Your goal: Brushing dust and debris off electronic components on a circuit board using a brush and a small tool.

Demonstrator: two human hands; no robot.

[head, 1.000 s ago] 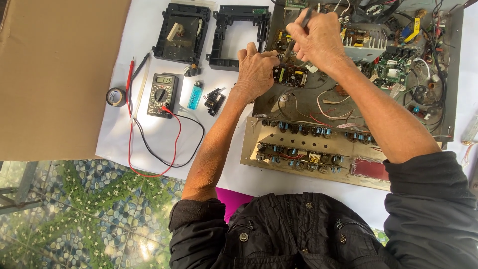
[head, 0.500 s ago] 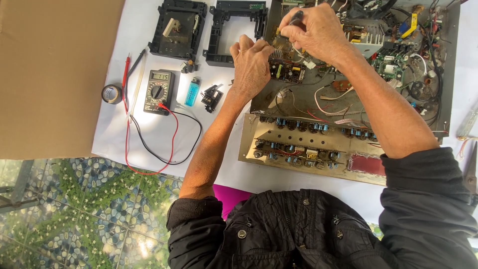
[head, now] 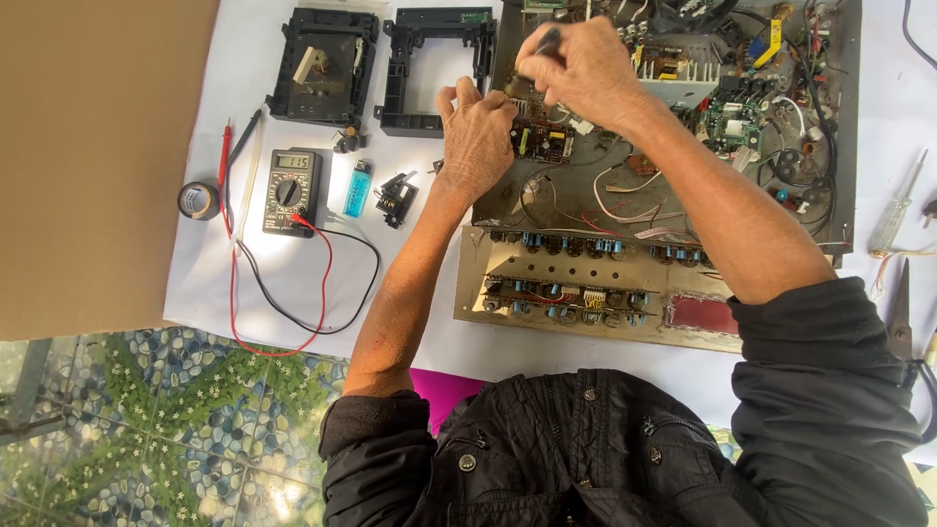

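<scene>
An opened metal chassis (head: 673, 244) full of circuit boards, wires and a row of blue components lies on a white sheet. My right hand (head: 578, 68) is closed around a dark-handled tool (head: 547, 41) held over the boards near the chassis's top left. My left hand (head: 475, 137) rests on the chassis's left edge, fingertips pinching by a small green circuit board (head: 544, 142). What the fingertips hold is hidden.
Left of the chassis lie two black plastic frames (head: 322, 63), (head: 434, 68), a multimeter (head: 291, 190) with red and black leads, a blue lighter (head: 358, 187), a tape roll (head: 198, 200) and a small black part (head: 395, 198). Brown cardboard (head: 98, 146) covers the far left. A screwdriver (head: 900, 205) and scissors (head: 900, 312) lie right.
Both hands have stayed at the same spot on the chassis, with small shifts of the fingers. The view has drifted slightly.
</scene>
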